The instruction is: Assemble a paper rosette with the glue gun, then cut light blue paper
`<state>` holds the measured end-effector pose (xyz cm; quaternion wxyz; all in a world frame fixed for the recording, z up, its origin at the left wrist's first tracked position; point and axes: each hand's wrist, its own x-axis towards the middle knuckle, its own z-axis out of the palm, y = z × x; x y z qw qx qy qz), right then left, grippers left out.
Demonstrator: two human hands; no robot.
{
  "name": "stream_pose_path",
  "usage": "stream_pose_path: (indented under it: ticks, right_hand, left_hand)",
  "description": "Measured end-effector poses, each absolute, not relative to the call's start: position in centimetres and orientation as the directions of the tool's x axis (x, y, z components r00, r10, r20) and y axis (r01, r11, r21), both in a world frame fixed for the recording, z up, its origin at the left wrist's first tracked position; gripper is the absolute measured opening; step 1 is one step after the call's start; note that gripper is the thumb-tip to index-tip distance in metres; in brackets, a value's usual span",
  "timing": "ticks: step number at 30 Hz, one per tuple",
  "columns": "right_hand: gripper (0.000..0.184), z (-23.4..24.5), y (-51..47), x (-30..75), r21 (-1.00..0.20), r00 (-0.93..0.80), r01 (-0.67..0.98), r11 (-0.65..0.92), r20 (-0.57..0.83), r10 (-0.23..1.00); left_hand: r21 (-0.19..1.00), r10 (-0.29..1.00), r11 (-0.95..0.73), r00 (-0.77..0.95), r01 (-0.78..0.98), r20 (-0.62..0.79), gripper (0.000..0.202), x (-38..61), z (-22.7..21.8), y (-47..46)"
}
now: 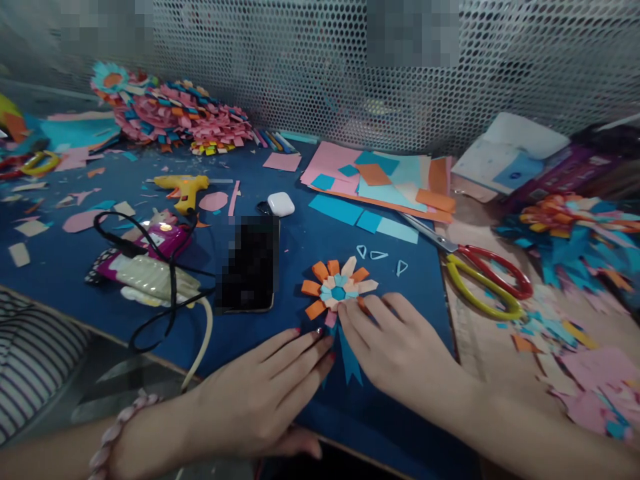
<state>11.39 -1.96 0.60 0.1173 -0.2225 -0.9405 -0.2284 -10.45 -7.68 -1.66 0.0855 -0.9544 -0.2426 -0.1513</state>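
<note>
A paper flower point(339, 292) with orange, peach and light blue folded petals lies on the blue table, with a notched blue paper ribbon point(350, 363) hanging below it. My right hand point(400, 343) has its fingers bent over the flower's lower right edge, gripping it there; the fingertips are partly hidden. Stretched out flat, the fingers of my left hand point(273, 380) point at the flower's lower left, by the top of the ribbon. Several small folded light blue paper loops point(379, 255) lie just behind the flower.
Red and yellow-handled scissors point(480, 277) rest at right. Behind are stacked coloured paper sheets point(345, 177). A phone point(250, 267), earbud case point(281, 204), yellow glue gun point(185, 190) and cabled power strip point(155, 270) lie left. A heap of paper flowers point(175, 117) stands against the perforated metal panel point(310, 73).
</note>
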Motion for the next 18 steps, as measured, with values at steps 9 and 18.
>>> stream_pose_path:
  ticks: [9,18]
  right_hand:
    - [0.026,0.75,-2.61,10.67,0.402,-0.870,0.486,0.776,0.302,0.388]
    - [0.026,0.75,-2.63,11.01,0.386,-0.869,0.488,0.783,0.298,0.394]
  left_hand:
    - [-0.137,0.434,-0.858,0.841,0.495,0.323,0.067,-10.36,-1.78,-7.81]
    - [-0.073,0.465,-0.853,0.817,0.516,0.340,0.067,-10.31,-1.51,-7.69]
